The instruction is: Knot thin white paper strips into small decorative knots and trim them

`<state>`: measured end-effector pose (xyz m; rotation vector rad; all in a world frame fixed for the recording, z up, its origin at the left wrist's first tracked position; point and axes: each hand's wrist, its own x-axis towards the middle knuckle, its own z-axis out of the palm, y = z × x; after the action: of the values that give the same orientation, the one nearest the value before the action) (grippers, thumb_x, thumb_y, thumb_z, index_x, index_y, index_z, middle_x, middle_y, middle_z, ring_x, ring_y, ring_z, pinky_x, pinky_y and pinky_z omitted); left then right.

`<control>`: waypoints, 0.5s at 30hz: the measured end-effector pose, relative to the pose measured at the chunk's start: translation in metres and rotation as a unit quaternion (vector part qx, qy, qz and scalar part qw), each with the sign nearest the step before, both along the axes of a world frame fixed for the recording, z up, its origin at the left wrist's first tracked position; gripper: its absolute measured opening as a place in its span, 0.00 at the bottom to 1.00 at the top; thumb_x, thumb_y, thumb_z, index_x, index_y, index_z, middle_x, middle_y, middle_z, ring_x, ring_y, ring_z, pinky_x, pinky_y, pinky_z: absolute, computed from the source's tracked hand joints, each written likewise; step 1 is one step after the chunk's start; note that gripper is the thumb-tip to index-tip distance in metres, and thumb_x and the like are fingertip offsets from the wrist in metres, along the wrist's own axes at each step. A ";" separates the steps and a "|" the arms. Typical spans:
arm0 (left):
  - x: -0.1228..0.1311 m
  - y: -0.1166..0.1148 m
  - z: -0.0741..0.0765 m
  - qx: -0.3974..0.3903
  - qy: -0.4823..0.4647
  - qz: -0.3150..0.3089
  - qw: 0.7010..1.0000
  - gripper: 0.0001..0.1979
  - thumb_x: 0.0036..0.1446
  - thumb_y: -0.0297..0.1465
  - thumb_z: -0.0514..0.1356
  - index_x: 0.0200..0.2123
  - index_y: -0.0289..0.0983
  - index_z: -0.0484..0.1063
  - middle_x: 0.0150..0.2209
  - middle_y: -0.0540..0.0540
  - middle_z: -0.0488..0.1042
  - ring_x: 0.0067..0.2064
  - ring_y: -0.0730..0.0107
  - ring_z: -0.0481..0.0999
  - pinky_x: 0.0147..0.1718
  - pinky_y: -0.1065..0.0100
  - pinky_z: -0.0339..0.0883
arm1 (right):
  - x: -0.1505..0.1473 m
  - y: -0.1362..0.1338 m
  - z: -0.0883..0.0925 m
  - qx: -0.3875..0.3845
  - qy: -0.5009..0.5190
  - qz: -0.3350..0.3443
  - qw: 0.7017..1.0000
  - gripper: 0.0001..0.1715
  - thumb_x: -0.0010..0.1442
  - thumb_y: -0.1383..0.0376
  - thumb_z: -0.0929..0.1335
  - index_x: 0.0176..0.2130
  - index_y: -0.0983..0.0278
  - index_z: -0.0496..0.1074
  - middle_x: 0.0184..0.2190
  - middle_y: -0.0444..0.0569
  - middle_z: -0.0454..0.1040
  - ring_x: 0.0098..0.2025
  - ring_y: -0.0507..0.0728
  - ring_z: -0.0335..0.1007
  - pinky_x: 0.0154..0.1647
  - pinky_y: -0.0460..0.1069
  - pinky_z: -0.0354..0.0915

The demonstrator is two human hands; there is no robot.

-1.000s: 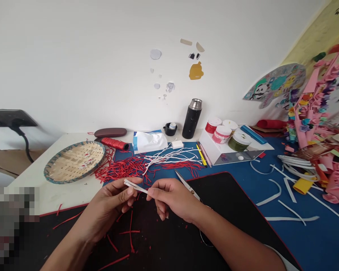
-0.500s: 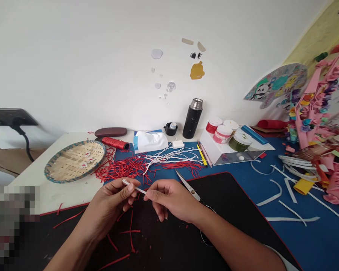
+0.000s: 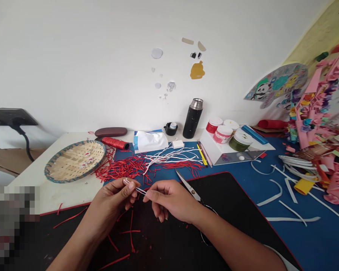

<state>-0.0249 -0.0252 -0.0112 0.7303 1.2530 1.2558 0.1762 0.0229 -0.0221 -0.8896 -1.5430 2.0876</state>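
A short white cord (image 3: 140,191) stretches between my hands over the black mat (image 3: 214,192), and a dark gap now shows along its length. My left hand (image 3: 115,195) pinches one end between thumb and forefinger, and the tip pokes out above the thumb. The other end is pinched in my right hand (image 3: 166,199), its lower fingers curled loosely beneath. Scissors (image 3: 190,187) lie by the right wrist, their handles partly hidden under the forearm. Below the hands, cut red cords (image 3: 132,231) are scattered on the mat.
Behind the hands lie a red cord pile (image 3: 127,167), white cords (image 3: 169,155) and a red spool (image 3: 114,143). A woven basket (image 3: 64,165) sits left. Further back stand a black thermos (image 3: 192,118) and jars on a white box (image 3: 228,158). White strips (image 3: 293,219) lie right.
The white cord between my fingers has turned slightly and now looks like two thin strands instead of one flat band. Both hands stay almost in place.
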 end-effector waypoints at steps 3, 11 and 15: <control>0.000 0.000 -0.001 0.008 0.003 -0.005 1.000 0.22 0.40 0.49 0.82 0.28 0.37 0.86 0.23 0.47 0.76 0.26 0.71 0.69 0.22 0.73 0.62 | 0.000 0.000 0.000 -0.002 -0.003 -0.002 1.000 0.22 0.67 0.48 0.72 0.39 0.65 0.76 0.21 0.40 0.73 0.18 0.48 0.68 0.19 0.43 0.60; 0.001 0.000 0.003 0.010 -0.011 0.002 1.000 0.23 0.38 0.48 0.82 0.31 0.36 0.88 0.23 0.47 0.76 0.25 0.73 0.67 0.21 0.74 0.62 | 0.000 0.000 0.000 -0.006 -0.013 -0.016 1.000 0.23 0.63 0.47 0.75 0.37 0.64 0.73 0.20 0.38 0.72 0.18 0.48 0.67 0.20 0.43 0.61; 0.002 0.000 0.006 0.007 -0.019 0.030 0.999 0.24 0.35 0.47 0.83 0.30 0.36 0.87 0.22 0.48 0.75 0.24 0.73 0.67 0.21 0.74 0.62 | 0.000 0.000 -0.001 -0.005 -0.014 -0.012 1.000 0.23 0.63 0.48 0.75 0.37 0.64 0.73 0.19 0.37 0.70 0.18 0.48 0.67 0.20 0.43 0.60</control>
<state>-0.0228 -0.0256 -0.0057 0.6811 1.2446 1.3218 0.1765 0.0230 -0.0234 -0.9406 -1.5308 2.0763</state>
